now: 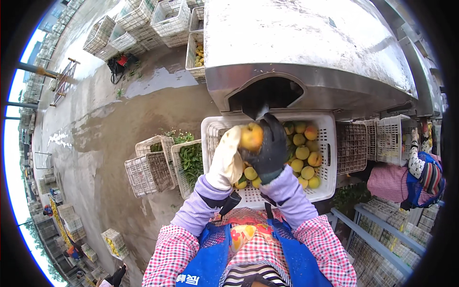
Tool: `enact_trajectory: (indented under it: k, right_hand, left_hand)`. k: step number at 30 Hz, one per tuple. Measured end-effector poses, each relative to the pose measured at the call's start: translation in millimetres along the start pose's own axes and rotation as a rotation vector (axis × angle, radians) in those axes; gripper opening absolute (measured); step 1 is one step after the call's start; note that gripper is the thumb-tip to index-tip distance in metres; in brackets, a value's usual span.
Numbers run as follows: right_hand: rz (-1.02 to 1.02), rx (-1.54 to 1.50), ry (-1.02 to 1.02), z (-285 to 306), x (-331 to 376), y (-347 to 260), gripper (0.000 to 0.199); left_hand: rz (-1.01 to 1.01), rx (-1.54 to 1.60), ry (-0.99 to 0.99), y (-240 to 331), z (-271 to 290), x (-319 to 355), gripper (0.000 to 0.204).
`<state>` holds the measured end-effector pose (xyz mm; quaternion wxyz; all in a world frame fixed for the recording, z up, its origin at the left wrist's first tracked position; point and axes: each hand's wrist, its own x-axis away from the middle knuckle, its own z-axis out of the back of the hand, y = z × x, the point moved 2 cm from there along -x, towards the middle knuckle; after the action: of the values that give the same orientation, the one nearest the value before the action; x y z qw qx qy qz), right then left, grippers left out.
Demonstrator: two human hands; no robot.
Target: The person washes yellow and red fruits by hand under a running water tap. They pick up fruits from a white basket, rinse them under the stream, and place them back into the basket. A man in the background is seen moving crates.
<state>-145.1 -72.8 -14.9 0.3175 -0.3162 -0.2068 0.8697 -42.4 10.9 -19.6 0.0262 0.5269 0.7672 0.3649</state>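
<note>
A yellow peach (251, 136) with an orange blush is held above a white plastic crate, just in front of a metal machine's dark opening (266, 93). My left hand (224, 162), in a white glove, is closed around its left side. On the other side my right hand (271, 149), in a black glove, curls against the peach, its fingers partly under it and slightly blurred. A pale metal piece (262, 113) sticks out of the opening right above the right hand. Several yellow peaches (302, 152) lie in the white crate (328, 189), mostly on its right side.
The metal machine (306, 38) fills the far side. To the left stand a crate of green leaves (191, 160) and dirty crates (147, 177). More crates (351, 146) and a co-worker's sleeve (415, 152) are at the right, with a blue railing (377, 246) nearer. Wet ground (119, 138) spreads leftward.
</note>
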Motion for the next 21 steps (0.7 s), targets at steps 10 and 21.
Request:
enact_trajectory:
  k: [10, 21]
  right_hand:
    - [-0.201, -0.14, 0.086, -54.3, -100.1, 51.7, 0.074]
    - [-0.294, 0.369, -0.866, -92.6, 138.6, 197.1, 0.031]
  left_hand:
    - [0.01, -0.924, 0.204, -66.3, 123.4, -11.0, 0.045]
    - [0.523, -2.272, -0.701, -186.8, 152.7, -41.1, 0.099]
